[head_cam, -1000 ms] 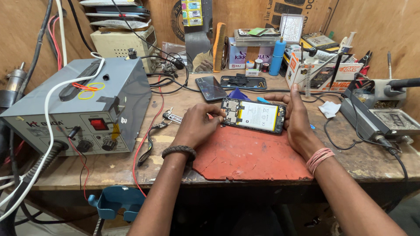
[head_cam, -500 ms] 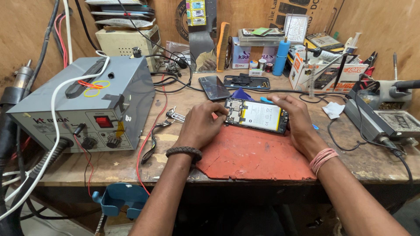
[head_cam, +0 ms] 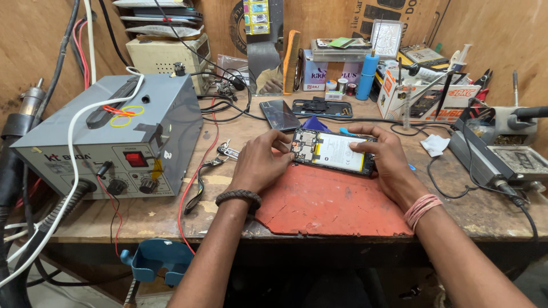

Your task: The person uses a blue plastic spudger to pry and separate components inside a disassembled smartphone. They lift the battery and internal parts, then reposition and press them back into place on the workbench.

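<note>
Both hands grip opened phone | left hand | right hand | phone's edges hidden

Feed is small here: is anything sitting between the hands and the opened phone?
Nothing visible. The left hand and right hand already grip the opened phone at its two ends, just above the red mat.
</note>
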